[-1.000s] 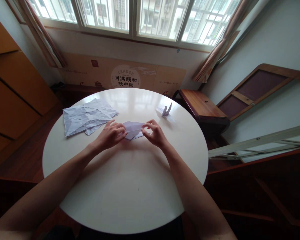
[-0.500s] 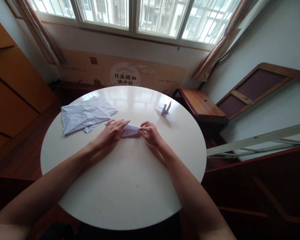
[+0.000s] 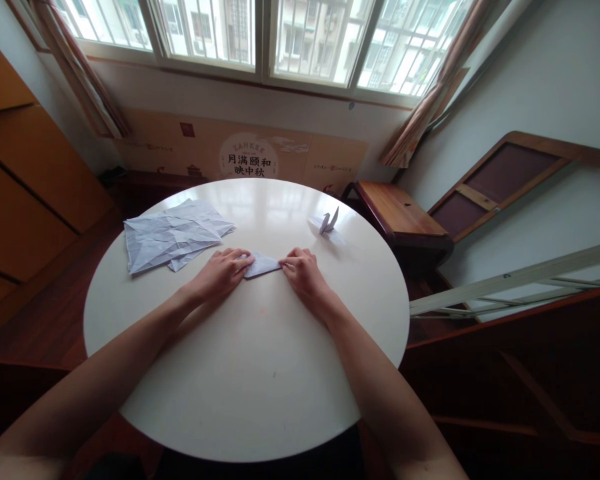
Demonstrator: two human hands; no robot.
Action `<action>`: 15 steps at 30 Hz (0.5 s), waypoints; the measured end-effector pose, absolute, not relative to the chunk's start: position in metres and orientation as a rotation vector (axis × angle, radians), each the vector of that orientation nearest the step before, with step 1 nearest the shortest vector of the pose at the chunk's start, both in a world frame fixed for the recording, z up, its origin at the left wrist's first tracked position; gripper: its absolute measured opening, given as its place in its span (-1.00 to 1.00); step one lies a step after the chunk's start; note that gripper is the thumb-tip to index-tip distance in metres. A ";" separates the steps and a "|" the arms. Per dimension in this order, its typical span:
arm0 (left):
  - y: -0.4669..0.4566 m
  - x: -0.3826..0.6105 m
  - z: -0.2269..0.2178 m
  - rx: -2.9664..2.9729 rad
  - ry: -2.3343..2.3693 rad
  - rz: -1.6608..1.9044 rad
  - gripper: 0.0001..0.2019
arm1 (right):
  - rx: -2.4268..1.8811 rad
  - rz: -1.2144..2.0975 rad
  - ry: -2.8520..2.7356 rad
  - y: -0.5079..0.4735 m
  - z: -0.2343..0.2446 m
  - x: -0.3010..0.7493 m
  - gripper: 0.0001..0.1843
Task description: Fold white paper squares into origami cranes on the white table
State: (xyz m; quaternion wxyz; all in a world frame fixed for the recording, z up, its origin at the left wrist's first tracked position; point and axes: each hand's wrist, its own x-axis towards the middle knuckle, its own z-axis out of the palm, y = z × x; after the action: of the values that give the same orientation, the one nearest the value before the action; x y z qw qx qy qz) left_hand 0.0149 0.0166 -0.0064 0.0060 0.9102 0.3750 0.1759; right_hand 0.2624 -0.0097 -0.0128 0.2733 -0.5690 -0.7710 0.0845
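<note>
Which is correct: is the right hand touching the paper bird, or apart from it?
Apart: the head view shows white tabletop between the right hand and the paper bird.

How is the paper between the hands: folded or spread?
Folded: the paper makes a small, tapering shape between left hand and right hand.

Held paper (image 3: 263, 267) matt; tabletop (image 3: 240, 373) smooth, glossy.

Apparently a home: curtains (image 3: 428, 90) flank a wide window (image 3: 266, 43) facing close buildings (image 3: 305, 37); a wooden cabinet (image 3: 33, 163) stands at left, a side table (image 3: 397, 208) beyond the round white counter (image 3: 240, 373).
</note>
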 end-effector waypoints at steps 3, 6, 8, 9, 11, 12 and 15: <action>0.014 0.013 -0.005 2.838 1.142 0.560 -0.67 | -1.588 0.201 -2.080 -0.013 -0.008 0.261 -0.77; 0.014 0.011 -0.002 2.835 1.129 0.616 -0.71 | -1.680 0.161 -2.044 -0.013 -0.006 0.263 -0.72; 0.014 0.010 -0.001 2.847 1.166 0.629 -0.72 | -1.762 0.128 -1.991 -0.011 -0.005 0.266 -0.69; 0.015 0.010 -0.001 2.850 1.185 0.630 -0.72 | -1.799 0.112 -1.967 -0.009 -0.006 0.268 -0.71; 0.016 0.008 -0.001 2.836 1.212 0.637 -0.72 | -1.855 0.089 -1.922 -0.006 -0.007 0.272 -0.76; 0.017 0.008 -0.001 2.819 1.227 0.643 -0.72 | -1.873 0.084 -1.904 -0.004 -0.007 0.274 -0.78; 0.019 0.006 -0.003 2.734 1.298 0.679 -0.72 | -1.908 0.087 -1.865 -0.003 -0.007 0.276 -0.80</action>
State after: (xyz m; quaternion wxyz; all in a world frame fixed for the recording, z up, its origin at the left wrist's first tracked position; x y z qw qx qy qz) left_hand 0.0060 0.0194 -0.0032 0.0202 0.8813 0.4183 0.2190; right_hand 0.2761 -0.0028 -0.0069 0.2340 -0.6948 -0.6794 0.0315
